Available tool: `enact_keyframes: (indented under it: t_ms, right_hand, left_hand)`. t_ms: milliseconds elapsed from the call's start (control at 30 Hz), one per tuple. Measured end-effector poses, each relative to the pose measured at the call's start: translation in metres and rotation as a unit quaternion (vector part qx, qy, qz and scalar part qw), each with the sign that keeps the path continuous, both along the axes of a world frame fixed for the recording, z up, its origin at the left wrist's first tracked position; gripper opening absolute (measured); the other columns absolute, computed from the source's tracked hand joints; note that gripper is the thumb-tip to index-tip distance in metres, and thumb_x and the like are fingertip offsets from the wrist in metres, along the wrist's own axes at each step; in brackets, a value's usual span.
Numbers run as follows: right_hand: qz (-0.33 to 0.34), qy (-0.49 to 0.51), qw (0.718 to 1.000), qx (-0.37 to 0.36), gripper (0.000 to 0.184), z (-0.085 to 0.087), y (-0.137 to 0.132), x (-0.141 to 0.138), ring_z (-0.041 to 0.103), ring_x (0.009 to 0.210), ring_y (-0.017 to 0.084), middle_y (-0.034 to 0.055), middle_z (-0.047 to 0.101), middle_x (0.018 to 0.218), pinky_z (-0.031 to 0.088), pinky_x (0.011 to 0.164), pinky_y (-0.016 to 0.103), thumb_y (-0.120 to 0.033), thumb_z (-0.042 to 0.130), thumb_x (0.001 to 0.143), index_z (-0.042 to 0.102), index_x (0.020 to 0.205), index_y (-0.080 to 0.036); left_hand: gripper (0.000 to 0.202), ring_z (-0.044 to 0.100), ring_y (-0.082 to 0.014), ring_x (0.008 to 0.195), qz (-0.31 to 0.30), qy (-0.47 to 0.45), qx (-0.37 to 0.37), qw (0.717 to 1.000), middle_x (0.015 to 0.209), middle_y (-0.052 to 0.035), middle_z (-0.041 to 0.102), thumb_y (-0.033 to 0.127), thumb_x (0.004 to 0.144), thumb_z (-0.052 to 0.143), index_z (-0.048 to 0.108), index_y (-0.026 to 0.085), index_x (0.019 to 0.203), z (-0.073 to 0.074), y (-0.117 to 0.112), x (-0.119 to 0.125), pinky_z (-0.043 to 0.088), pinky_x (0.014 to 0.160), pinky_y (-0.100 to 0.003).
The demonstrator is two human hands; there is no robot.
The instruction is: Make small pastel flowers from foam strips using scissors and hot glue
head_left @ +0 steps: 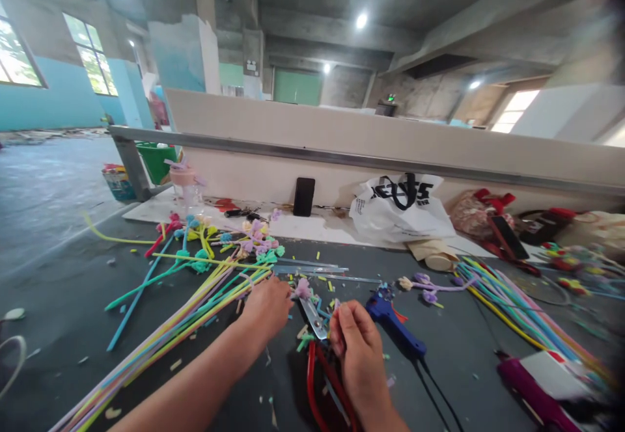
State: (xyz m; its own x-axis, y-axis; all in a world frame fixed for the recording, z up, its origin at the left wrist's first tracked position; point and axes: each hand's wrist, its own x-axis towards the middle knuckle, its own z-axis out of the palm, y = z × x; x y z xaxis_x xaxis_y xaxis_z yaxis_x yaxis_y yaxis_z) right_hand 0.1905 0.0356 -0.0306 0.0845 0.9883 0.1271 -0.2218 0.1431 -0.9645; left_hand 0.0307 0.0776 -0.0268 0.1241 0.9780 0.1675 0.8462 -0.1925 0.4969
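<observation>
My left hand (267, 303) is closed, its fingers curled down by the ends of the pipe cleaner bundle (183, 318); what they hold, if anything, is hidden. Just right of its fingertips sits a small purple fuzzy flower (303, 287). My right hand (359, 334) is pinched, with a bit of purple at its fingertips too small to name. Beneath and beside it lie red-handled pliers or cutters (311, 380), a metal blade-like piece (313, 318) and green scraps (305, 341). A blue glue gun (398, 324) rests right of this hand.
Finished fuzzy flowers (258, 240) pile up behind my left hand. Clear glue sticks (312, 268) lie mid-table. A phone (304, 196) leans on the partition, near a white bag (403, 207). More pipe cleaners (517, 305) and a purple-handled tool (530, 390) are on the right.
</observation>
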Motion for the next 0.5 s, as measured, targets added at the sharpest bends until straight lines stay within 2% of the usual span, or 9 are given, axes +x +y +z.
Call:
enact_keyframes:
  t_ms: [100, 200, 333, 400, 433, 500]
  right_hand:
    - [0.001, -0.029, 1.0, -0.002, 0.031, 0.001, -0.002, -0.001, 0.029, 0.043, 0.006, -0.0075, 0.037, 0.052, 0.023, 0.039, 0.016, -0.045, 0.05, 0.081, 0.042, 0.066, -0.019]
    - [-0.001, -0.084, 0.996, 0.024, 0.031, 0.001, -0.004, 0.0, 0.03, 0.046, 0.007, -0.0064, 0.036, 0.055, 0.026, 0.042, 0.018, -0.043, 0.047, 0.083, 0.042, 0.064, -0.019]
    - [0.01, -0.179, 0.98, 0.082, 0.029, -0.001, -0.005, 0.005, 0.033, 0.052, 0.009, -0.005, 0.035, 0.058, 0.028, 0.047, 0.02, -0.038, 0.043, 0.086, 0.044, 0.064, -0.018]
    - [0.016, -0.219, 0.97, 0.105, 0.029, -0.003, -0.004, 0.007, 0.034, 0.053, 0.009, -0.0046, 0.036, 0.057, 0.029, 0.049, 0.02, -0.036, 0.042, 0.086, 0.046, 0.065, -0.018]
    - [0.015, -0.236, 0.965, 0.116, 0.028, -0.003, -0.003, 0.007, 0.035, 0.053, 0.01, -0.0045, 0.037, 0.057, 0.03, 0.05, 0.02, -0.035, 0.041, 0.086, 0.046, 0.065, -0.018]
    - [0.004, -0.266, 0.954, 0.137, 0.029, -0.004, -0.004, 0.006, 0.037, 0.054, 0.01, -0.0043, 0.037, 0.057, 0.03, 0.051, 0.02, -0.034, 0.04, 0.087, 0.044, 0.063, -0.018]
  left_hand:
    - [0.01, 0.054, -0.0196, 0.079, 0.013, -0.013, 0.007, 1.0, 0.076, -0.0081, 0.061, 0.018, 0.072, 0.052, 0.062, 0.016, 0.068, -0.006, 0.006, 0.003, 0.036, 0.072, -0.029]
    - [0.017, 0.052, -0.0154, 0.069, 0.031, -0.052, 0.019, 0.998, 0.069, -0.0038, 0.059, 0.019, 0.076, 0.046, 0.06, 0.016, 0.066, 0.0, 0.008, 0.001, 0.035, 0.064, -0.025]
    - [0.024, 0.044, -0.01, 0.055, 0.04, -0.117, 0.018, 0.992, 0.057, 0.0023, 0.05, 0.029, 0.079, 0.042, 0.059, 0.015, 0.068, 0.023, 0.005, -0.002, 0.031, 0.052, -0.02]
    - [0.027, 0.04, -0.0076, 0.049, 0.034, -0.184, -0.007, 0.982, 0.054, 0.0042, 0.045, 0.035, 0.079, 0.042, 0.057, 0.014, 0.07, 0.038, -0.001, -0.001, 0.029, 0.047, -0.018]
    - [0.028, 0.035, -0.0063, 0.045, 0.032, -0.272, -0.047, 0.96, 0.052, 0.0054, 0.042, 0.037, 0.079, 0.043, 0.055, 0.014, 0.071, 0.046, -0.006, -0.001, 0.026, 0.043, -0.018]
    - [0.029, 0.028, -0.0042, 0.039, 0.023, -0.427, -0.139, 0.893, 0.051, 0.0072, 0.039, 0.042, 0.075, 0.05, 0.053, 0.014, 0.073, 0.06, -0.017, 0.0, 0.019, 0.038, -0.017]
